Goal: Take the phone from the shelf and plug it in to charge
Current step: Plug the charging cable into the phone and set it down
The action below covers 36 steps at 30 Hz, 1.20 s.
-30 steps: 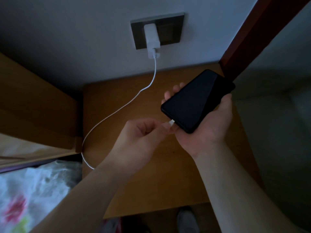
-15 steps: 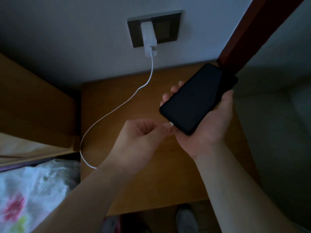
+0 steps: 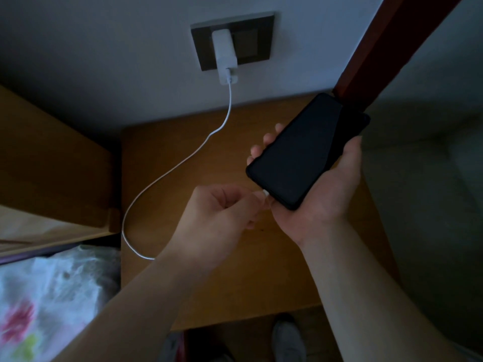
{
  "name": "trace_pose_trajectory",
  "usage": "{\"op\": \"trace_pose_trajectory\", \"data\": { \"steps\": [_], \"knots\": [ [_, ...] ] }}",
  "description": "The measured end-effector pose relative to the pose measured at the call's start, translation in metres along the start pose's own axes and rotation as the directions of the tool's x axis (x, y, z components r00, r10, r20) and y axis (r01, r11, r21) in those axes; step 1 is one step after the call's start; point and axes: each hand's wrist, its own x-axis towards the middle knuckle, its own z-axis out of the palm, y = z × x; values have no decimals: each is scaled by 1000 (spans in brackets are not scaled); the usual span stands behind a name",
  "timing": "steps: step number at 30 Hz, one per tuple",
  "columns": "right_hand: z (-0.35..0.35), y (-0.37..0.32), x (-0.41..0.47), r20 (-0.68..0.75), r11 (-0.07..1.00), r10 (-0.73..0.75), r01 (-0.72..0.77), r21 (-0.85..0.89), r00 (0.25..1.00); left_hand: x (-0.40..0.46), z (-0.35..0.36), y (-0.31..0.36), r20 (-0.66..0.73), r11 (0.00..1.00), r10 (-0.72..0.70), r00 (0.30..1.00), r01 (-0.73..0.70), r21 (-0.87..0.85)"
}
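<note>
Two hands: right hand [image 3: 321, 202] cradles phone [image 3: 303, 152] angled up-right, left fingers [image 3: 251, 199] pinch plug [image 3: 265, 192]

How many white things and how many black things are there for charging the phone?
White: 2 (charger plug, cable)
Black: 1 (phone)
Total: 3
</note>
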Motion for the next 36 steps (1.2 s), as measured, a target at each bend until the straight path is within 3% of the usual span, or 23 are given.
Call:
{"op": "trace_pose_trajectory", "data": {
  "steps": [24, 36],
  "knots": [
    [-15, 2, -2, 37, 999, 8, -6, -36, 999, -6, 15, -6, -94, 998, -60, 994, 60, -1],
    [-28, -12, -10, 51, 991, 76, -70, -110, 996, -10, 18, -5, 54, 992, -98, 994, 94, 79]
  ]
}}
